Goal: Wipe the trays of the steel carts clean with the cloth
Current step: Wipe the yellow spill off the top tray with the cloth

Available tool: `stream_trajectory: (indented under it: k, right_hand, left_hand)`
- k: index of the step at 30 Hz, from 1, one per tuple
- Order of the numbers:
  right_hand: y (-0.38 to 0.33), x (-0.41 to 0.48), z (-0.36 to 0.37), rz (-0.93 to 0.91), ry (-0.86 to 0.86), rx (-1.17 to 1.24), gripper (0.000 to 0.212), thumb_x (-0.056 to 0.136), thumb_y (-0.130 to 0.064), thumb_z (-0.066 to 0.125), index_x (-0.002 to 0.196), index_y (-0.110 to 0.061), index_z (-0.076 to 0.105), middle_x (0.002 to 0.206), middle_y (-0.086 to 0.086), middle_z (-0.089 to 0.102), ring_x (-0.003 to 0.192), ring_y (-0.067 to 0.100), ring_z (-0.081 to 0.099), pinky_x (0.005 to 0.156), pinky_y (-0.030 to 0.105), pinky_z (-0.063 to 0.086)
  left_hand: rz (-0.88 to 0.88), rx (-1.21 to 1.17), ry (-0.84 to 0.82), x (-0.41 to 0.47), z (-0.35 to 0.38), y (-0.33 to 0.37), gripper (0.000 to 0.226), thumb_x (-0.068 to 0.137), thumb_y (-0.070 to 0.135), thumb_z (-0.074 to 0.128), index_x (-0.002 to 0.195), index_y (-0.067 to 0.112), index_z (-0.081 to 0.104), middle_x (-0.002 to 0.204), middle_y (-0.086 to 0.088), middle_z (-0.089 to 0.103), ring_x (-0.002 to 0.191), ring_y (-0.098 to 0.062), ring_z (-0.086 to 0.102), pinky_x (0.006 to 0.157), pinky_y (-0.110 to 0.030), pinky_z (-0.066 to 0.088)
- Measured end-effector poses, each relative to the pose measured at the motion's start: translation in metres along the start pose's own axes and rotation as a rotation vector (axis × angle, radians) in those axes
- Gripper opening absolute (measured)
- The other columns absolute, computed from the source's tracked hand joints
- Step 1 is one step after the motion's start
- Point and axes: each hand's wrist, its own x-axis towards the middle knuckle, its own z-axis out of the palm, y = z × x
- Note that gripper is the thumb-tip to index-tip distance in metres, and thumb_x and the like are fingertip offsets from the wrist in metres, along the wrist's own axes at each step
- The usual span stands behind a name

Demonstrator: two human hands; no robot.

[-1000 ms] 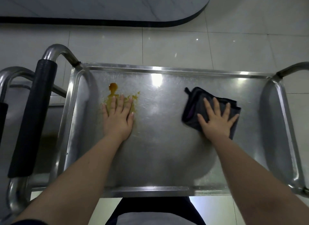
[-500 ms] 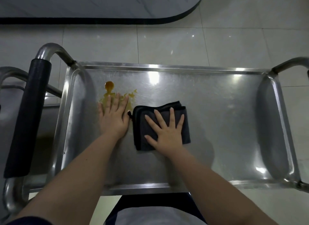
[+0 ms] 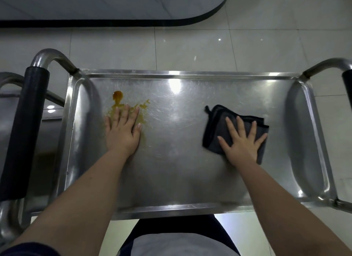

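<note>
A steel cart tray [image 3: 181,179] lies in front of me, its rim running all round. A brown-orange spill [image 3: 118,97] marks the tray's left part, smeared toward the right. My left hand [image 3: 122,131] lies flat on the tray with straight fingers, its fingertips on the lower part of the spill. A folded dark grey cloth [image 3: 213,126] sits on the right half of the tray. My right hand [image 3: 242,141] presses flat on the cloth with fingers spread.
The cart's left handle with a black foam grip [image 3: 24,130] rises beside the tray, and a second handle [image 3: 331,65] curves up at the right. Part of another steel cart [image 3: 11,88] shows at far left. Tiled floor and a dark-edged platform [image 3: 114,23] lie beyond.
My right hand slid the cloth left to beside my left hand, then back to the right half of the tray. My left hand stayed on the spill.
</note>
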Motion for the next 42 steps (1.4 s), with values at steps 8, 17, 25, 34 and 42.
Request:
stream_trajectory:
  k: [8,17,25,34,42]
  right_hand:
    - [-0.014,0.007,-0.003,-0.036,-0.017,-0.010,0.073,0.082,-0.082,0.006,0.145,-0.056,-0.017,0.163,-0.014,-0.009,0.145,0.039,-0.021,0.107,0.073,-0.012]
    - [-0.167,-0.052,0.016,-0.556,-0.024,-0.073,0.075,0.083,-0.079,0.016,0.150,-0.052,-0.002,0.164,-0.010,0.003,0.142,0.047,-0.024,0.102,0.078,-0.010]
    - [-0.055,-0.033,0.015,-0.200,0.065,-0.010,0.073,0.080,-0.080,0.021,0.145,-0.059,-0.003,0.163,-0.014,0.011,0.149,0.036,-0.008,0.107,0.073,-0.010]
    - [-0.038,-0.043,0.008,-0.092,-0.014,0.015,0.077,0.078,-0.082,0.013,0.147,-0.054,-0.007,0.163,-0.013,0.002,0.146,0.042,-0.016,0.106,0.074,-0.010]
    - [-0.143,-0.107,0.033,-0.662,0.039,-0.019,0.072,0.086,-0.074,0.036,0.151,-0.048,0.019,0.160,-0.008,0.026,0.147,0.045,0.000,0.108,0.075,0.000]
  left_hand:
    - [-0.040,0.004,0.015,-0.004,-0.001,-0.018,0.057,0.101,0.049,0.023,0.152,0.045,-0.001,0.163,0.010,-0.003,0.150,-0.018,-0.007,0.120,-0.046,-0.006]
    - [-0.095,0.024,0.024,-0.003,0.000,-0.032,0.056,0.102,0.047,0.022,0.153,0.044,0.000,0.163,0.009,-0.005,0.150,-0.021,-0.008,0.118,-0.048,-0.009]
    - [-0.064,0.013,0.038,0.003,0.001,-0.034,0.055,0.101,0.048,0.024,0.153,0.045,0.005,0.164,0.009,0.001,0.151,-0.020,-0.004,0.118,-0.049,-0.006]
    - [-0.077,0.016,0.014,0.004,-0.006,-0.023,0.056,0.102,0.047,0.021,0.154,0.041,0.003,0.164,0.007,-0.003,0.150,-0.021,-0.008,0.119,-0.049,-0.009]
    - [-0.062,0.028,-0.005,0.000,-0.005,-0.031,0.055,0.101,0.049,0.016,0.153,0.044,0.000,0.164,0.009,-0.006,0.150,-0.019,-0.010,0.119,-0.049,-0.009]
